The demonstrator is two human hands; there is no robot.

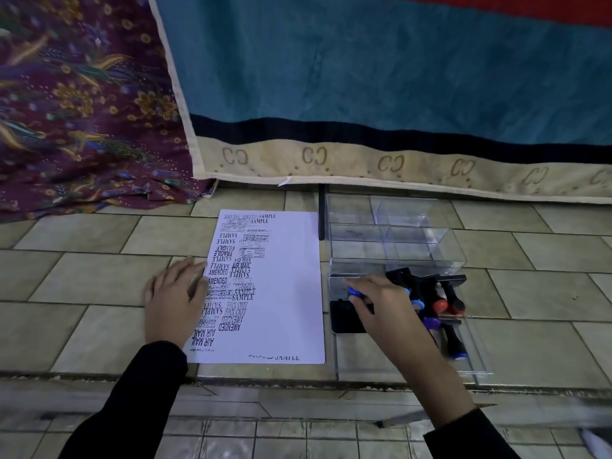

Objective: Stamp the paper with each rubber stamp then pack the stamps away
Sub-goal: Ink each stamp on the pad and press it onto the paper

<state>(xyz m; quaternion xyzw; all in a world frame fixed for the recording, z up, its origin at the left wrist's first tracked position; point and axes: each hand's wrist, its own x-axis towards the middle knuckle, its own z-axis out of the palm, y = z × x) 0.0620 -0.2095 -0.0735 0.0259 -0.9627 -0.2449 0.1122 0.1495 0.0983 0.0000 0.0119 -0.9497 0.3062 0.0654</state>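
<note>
Paper (284, 293) lies flat, long axis running away from me, just left of clear box (414, 226), whose compartments look unfilled. Tray (364, 356) nearer me holds pad (344, 321) + loose stamps (440, 303). L hand (175, 293) is spread flat on paper's left edge. R hand (377, 303), the nearer one, pinches blue stamp (356, 292) at pad; paper lies to its left.
</note>
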